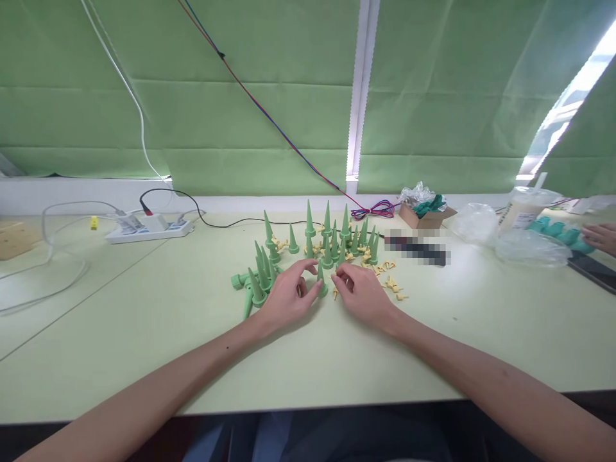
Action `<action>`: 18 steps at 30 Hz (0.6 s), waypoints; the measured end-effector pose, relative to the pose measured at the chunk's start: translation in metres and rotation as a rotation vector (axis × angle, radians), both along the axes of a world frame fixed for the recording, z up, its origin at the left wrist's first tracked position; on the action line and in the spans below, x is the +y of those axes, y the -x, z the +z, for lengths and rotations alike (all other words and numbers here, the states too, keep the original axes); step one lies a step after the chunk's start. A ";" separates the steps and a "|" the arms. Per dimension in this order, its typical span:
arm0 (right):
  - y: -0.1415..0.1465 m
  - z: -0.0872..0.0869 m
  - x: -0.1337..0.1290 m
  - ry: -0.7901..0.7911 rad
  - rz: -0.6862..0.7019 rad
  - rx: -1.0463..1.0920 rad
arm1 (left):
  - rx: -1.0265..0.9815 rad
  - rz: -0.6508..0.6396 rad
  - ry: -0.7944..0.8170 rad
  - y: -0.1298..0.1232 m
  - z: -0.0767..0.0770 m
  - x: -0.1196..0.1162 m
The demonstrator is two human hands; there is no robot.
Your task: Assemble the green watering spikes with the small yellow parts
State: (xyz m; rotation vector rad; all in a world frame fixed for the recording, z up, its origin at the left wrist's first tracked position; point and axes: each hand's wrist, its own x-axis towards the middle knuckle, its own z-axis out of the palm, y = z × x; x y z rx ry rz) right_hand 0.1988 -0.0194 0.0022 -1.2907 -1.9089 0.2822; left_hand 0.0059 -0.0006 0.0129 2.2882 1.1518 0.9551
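My left hand is loosely curled, thumb and forefinger apart. Its thumb appears to touch an upright green plastic spike with a round base. Just right of that spike, my right hand has its fingertips pinched together; anything between them is too small to make out. A small yellow plastic piece lies beneath those fingertips. Several more green spikes stand in a cluster behind both hands, and a few lie tipped over left of my left hand. Loose yellow pieces are scattered to the right and among the spikes.
A power strip with cables lies at the left. Toward the right are a blurred dark object, a cardboard box, a plastic-lidded cup and a phone. Another person's hand is at the right edge by teal pieces.
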 end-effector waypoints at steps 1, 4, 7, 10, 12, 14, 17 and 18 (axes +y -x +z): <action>0.000 0.000 0.001 0.024 -0.016 -0.009 | 0.022 0.004 0.019 0.000 0.000 0.000; -0.002 0.000 0.002 0.070 -0.025 -0.014 | 0.081 0.014 0.055 0.000 -0.001 0.001; -0.002 -0.001 0.002 0.081 -0.015 -0.023 | 0.117 0.007 0.059 0.000 0.000 0.001; 0.000 -0.002 0.002 0.093 -0.010 -0.042 | 0.133 -0.016 0.067 0.000 0.001 0.001; 0.001 -0.003 0.001 0.104 -0.004 -0.052 | 0.140 -0.032 0.064 0.000 0.001 0.001; 0.001 -0.004 0.001 0.110 0.007 -0.060 | 0.145 -0.039 0.053 -0.001 0.001 0.002; 0.001 -0.006 0.001 0.112 0.025 -0.068 | 0.145 -0.045 0.036 -0.001 0.001 0.002; 0.000 -0.006 0.002 0.114 0.029 -0.068 | 0.143 -0.046 0.031 -0.001 0.001 0.002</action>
